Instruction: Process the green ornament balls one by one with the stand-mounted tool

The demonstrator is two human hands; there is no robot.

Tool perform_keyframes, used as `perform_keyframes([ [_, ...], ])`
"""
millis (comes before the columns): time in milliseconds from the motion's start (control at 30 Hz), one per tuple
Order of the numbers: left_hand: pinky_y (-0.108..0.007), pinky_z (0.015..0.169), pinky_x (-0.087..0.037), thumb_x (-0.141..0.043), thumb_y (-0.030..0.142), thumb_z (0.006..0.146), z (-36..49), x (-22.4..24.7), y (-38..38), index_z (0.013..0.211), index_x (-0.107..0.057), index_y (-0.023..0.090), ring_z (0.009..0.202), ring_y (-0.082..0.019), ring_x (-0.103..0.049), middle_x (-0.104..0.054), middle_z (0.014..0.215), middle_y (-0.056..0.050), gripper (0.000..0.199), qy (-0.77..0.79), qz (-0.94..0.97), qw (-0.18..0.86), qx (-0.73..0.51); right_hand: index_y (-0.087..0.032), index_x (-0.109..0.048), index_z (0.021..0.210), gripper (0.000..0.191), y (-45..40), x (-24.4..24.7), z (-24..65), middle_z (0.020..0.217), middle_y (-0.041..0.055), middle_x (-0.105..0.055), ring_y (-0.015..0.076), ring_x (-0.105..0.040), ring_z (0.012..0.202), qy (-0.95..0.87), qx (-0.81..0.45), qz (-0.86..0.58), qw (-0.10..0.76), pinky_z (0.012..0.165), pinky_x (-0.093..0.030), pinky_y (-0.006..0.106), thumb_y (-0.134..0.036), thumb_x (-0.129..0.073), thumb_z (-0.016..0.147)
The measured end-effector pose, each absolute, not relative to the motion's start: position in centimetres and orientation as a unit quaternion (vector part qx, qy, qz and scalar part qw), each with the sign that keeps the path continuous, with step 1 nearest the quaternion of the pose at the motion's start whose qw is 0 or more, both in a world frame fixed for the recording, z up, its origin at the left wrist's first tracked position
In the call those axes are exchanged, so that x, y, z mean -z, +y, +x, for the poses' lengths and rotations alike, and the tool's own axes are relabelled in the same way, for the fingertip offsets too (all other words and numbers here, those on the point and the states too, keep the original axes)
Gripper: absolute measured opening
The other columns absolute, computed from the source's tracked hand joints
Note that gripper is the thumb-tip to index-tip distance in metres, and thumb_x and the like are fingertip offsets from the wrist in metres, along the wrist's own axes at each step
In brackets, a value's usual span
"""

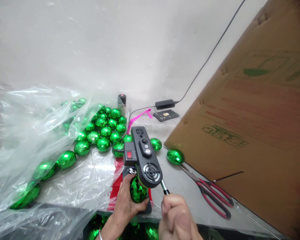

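Note:
A black bench machine (147,156) with a red switch and round vents stands at the table's front edge. My left hand (126,196) is wrapped round a shiny green faceted ball (139,190), holding it beneath the machine's front end. My right hand (177,213) is closed around the dark grip of a metal lever (164,186) that sticks out from the machine's right side. Most of the grip is hidden by my fingers. Red material (116,181) lies under the machine's base.
Many green balls (106,131) lie left and behind, partly under clear plastic (35,133). Single balls (175,156) sit right of the machine. Red-handled scissors (215,196) lie beside a large cardboard box (240,116). Behind are a phone (166,115), power adapter (165,104) and pink ribbon (138,117).

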State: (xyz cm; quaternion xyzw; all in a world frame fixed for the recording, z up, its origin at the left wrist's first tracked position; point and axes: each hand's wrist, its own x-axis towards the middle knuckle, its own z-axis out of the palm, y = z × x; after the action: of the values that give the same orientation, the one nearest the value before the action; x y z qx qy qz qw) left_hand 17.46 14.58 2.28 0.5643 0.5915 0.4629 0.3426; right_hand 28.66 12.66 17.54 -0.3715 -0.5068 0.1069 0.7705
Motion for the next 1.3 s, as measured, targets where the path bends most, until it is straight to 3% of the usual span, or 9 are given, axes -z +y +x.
perform_keyframes([
  [400,-0.062,0.117,-0.067,-0.097,0.03,0.073,17.6,-1.9,14.5,0.148,-0.067,0.02,0.134,-0.041,-0.08,-0.081,0.143,-0.017,0.082,0.588,0.587,0.31,-0.463,-0.022,-0.05,0.069,0.05,12.7,-16.2,29.1,0.06,-0.0054,-0.049,0.0103,-0.052,0.057,-0.506,-0.127,-0.357,0.775,0.053,-0.036,0.026,-0.018,-0.052,0.118],
  [867,-0.065,0.117,-0.065,-0.097,0.03,0.063,18.3,-3.7,14.6,0.143,-0.066,0.019,0.129,-0.042,-0.08,-0.08,0.137,-0.017,0.086,0.611,0.56,0.322,-0.457,-0.023,-0.047,0.067,0.053,13.1,-16.8,29.1,0.062,-0.0058,-0.049,0.0092,-0.044,0.052,-0.531,-0.116,-0.352,0.762,0.049,-0.034,0.027,-0.021,-0.046,0.121],
  [1100,-0.065,0.12,-0.064,-0.098,0.029,0.062,18.6,-4.0,14.6,0.143,-0.066,0.018,0.132,-0.043,-0.079,-0.08,0.139,-0.017,0.088,0.616,0.55,0.332,-0.456,-0.023,-0.049,0.064,0.057,13.5,-15.5,30.5,0.063,-0.0053,-0.049,0.0099,-0.046,0.051,-0.565,-0.137,-0.335,0.741,0.049,-0.037,0.026,-0.026,-0.048,0.121],
  [1300,-0.066,0.121,-0.062,-0.099,0.029,0.062,18.6,-4.1,14.7,0.143,-0.064,0.019,0.133,-0.044,-0.078,-0.079,0.141,-0.018,0.089,0.612,0.549,0.34,-0.456,-0.024,-0.041,0.061,0.061,12.9,-14.9,29.9,0.065,-0.004,-0.047,0.0116,-0.046,0.055,-0.5,-0.148,-0.381,0.763,0.053,-0.035,0.029,-0.038,-0.056,0.118],
])
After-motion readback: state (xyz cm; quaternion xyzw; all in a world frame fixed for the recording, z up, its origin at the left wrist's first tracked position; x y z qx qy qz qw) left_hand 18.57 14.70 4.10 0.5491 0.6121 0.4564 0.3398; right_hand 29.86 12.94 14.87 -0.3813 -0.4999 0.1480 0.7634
